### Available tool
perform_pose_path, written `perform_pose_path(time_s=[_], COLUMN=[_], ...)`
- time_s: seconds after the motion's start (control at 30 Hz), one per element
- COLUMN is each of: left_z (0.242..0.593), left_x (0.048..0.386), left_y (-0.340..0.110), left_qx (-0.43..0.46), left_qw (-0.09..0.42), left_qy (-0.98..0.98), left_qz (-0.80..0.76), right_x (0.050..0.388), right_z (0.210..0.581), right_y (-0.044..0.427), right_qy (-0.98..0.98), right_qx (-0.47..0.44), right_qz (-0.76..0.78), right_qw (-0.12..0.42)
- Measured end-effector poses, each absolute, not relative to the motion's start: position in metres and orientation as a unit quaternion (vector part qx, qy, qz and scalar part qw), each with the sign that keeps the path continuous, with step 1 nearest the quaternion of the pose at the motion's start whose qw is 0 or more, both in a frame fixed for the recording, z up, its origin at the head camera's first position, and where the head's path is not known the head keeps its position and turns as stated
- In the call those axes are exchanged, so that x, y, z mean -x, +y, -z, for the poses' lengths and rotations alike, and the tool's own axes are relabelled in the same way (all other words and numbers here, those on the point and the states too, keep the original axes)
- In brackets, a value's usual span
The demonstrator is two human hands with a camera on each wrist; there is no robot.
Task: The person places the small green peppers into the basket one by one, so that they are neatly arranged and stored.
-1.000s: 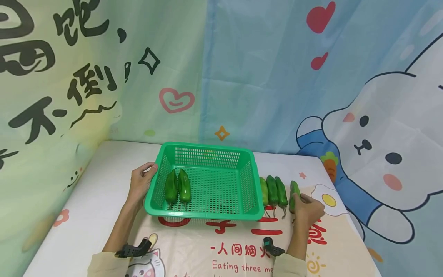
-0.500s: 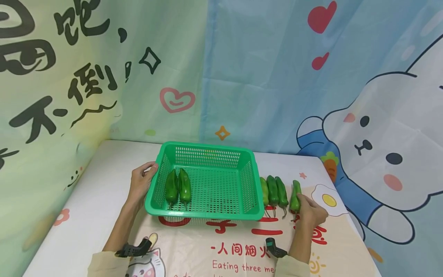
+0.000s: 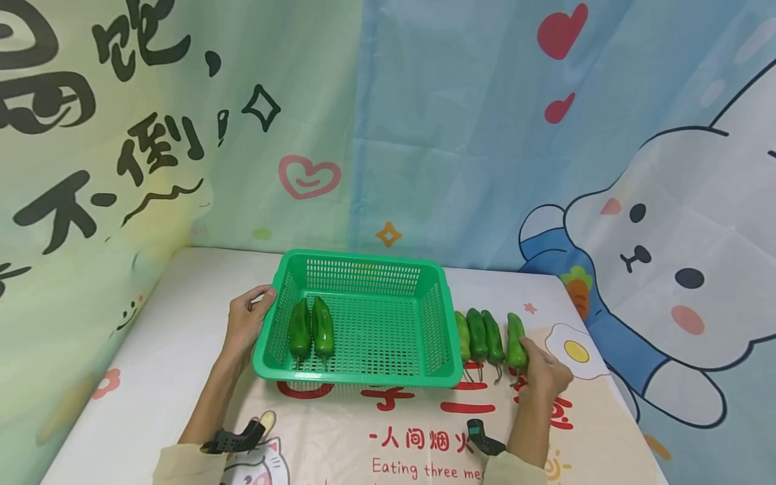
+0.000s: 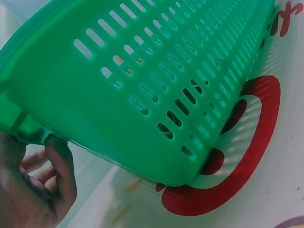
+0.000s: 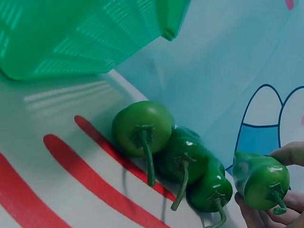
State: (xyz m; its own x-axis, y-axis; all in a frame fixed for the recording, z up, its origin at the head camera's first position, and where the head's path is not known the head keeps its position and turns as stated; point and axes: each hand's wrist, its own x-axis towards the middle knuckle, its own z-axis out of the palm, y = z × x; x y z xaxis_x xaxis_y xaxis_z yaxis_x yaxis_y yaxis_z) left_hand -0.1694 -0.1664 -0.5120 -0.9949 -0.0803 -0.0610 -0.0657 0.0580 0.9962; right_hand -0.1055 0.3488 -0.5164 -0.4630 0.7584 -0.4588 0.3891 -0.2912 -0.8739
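A green slotted basket (image 3: 358, 378) holds two green peppers (image 3: 323, 327) lying side by side at its left end. The left hand (image 3: 245, 320) grips the basket's left rim; in the left wrist view its fingers (image 4: 61, 166) curl against the rim's underside. Right of the basket, three green peppers (image 3: 477, 333) lie in a row, stems toward the person. The right hand (image 3: 545, 369) holds a separate green pepper (image 3: 515, 342) just right of that row. The right wrist view shows this pepper (image 5: 266, 187) between thumb and fingers, a small gap from the row.
A printed cloth (image 3: 339, 431) with red lettering covers the front of the white table (image 3: 145, 337). Behind the table hangs a patterned curtain (image 3: 455, 168) with a rabbit drawing at the right. Dark straps with small devices (image 3: 236, 438) sit at both wrists.
The pepper at the right hand shifted slightly right, then back left toward the row, and now shows more of its body. The right hand sits a little farther right than a second ago. Left hand and basket stayed put.
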Motion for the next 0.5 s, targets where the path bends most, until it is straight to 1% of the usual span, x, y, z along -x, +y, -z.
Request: perform_pose_path(time_s=[0.17, 0.5], left_z=[0.5128, 0.5118], left_x=[0.1706, 0.1699], left_y=[-0.1671, -0.1662], left_qx=[-0.052, -0.053], left_qw=[0.000, 0.007], left_qy=[-0.731, -0.734], left_qz=[0.680, 0.677], right_x=[0.1039, 0.1037], right_z=[0.5142, 0.5076], right_y=[0.3502, 0.3462], right_qy=[-0.561, -0.547], right_qx=[0.491, 0.480], right_qz=[-0.652, -0.672], right_qw=[0.134, 0.135])
